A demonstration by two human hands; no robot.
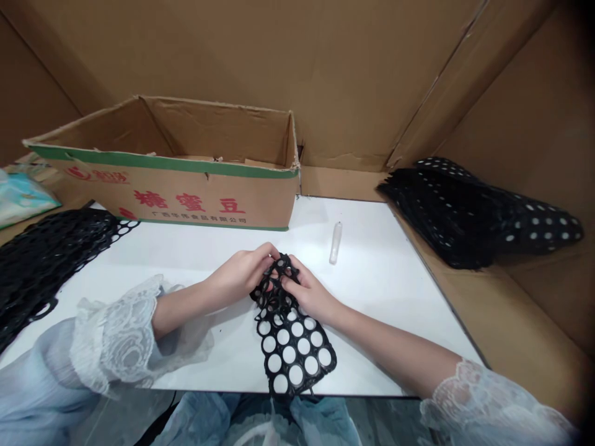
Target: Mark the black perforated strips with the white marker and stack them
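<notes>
Both my hands meet at the middle of the white table. Between them is a black plastic sheet punched with round holes; its near part lies flat toward the table's front edge. My left hand is closed on the sheet's far left corner, fingers curled. My right hand pinches the same far end from the right, fingers pressed onto the lattice. The far end looks bent up between my fingers.
An open cardboard box with red characters stands behind my hands. A small clear tube lies right of it. Black perforated sheets are piled at the left and on the right ledge. Cardboard walls surround the table.
</notes>
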